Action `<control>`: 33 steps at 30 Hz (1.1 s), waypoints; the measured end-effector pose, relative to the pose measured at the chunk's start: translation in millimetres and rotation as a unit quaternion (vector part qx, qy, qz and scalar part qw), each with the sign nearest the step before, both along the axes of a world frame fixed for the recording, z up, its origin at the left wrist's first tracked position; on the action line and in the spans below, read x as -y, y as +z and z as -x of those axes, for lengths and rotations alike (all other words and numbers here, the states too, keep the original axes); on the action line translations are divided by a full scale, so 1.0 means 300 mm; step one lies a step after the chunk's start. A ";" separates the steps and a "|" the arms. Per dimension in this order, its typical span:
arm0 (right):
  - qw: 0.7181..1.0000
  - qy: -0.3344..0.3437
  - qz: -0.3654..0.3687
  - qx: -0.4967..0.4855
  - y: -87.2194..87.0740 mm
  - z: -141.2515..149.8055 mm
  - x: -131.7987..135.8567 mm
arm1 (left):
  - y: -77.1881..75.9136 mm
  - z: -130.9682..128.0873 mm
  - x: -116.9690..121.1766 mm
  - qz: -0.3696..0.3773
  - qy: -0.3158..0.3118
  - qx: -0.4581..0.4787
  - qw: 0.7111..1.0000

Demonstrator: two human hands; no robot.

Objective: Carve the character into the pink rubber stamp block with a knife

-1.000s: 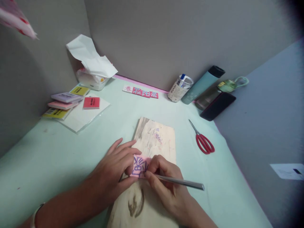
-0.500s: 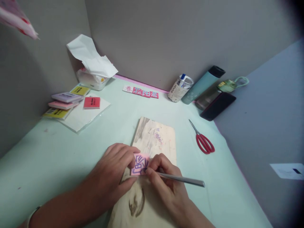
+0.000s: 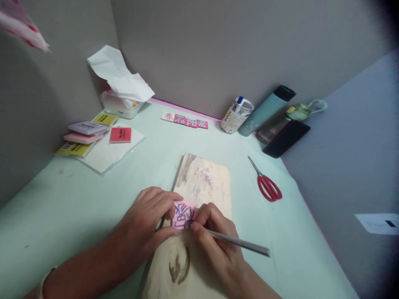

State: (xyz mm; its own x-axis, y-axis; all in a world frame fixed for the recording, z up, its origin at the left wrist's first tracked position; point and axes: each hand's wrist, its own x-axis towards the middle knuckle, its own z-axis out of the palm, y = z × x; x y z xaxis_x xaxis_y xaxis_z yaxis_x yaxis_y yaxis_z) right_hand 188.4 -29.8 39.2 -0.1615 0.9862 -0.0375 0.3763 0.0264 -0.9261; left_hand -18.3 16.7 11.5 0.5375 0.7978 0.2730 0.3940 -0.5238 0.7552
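A small pink rubber block [image 3: 183, 216] with a purple carved-looking character lies on a wooden board [image 3: 215, 170]. My left hand [image 3: 152, 220] grips its left side, fingers at the top edge and thumb along the bottom. In my right hand [image 3: 218, 234] is a slim metal carving knife [image 3: 246, 243], held like a pen. Its tip is hidden behind my fingers at the lower right corner of the block. Purple and pink shavings [image 3: 208, 178] are scattered on the board above the block.
Red-handled scissors [image 3: 268, 187] lie to the right. A can with a blue pen [image 3: 234, 118], a teal bottle [image 3: 264, 111], a green-lidded bottle [image 3: 293, 112] and a phone [image 3: 286, 139] stand behind. Carved tiles [image 3: 185, 120], a tissue pack [image 3: 123, 104] and several wrapped blocks [image 3: 89, 127] are farther back.
The back end of the carving knife has dropped slightly, and my right hand has tilted with it. The pink block has turned or shifted a little under my left fingers.
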 end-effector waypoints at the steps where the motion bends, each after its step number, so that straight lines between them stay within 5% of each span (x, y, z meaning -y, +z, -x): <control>1: 1.000 0.001 0.000 0.001 0.000 0.000 -0.001 | 0.000 0.000 -0.002 -0.001 -0.001 0.001 1.000; 33: 0.999 0.014 -0.041 0.023 0.038 0.023 -0.013 | -0.010 0.001 -0.013 -0.013 0.003 -0.006 1.000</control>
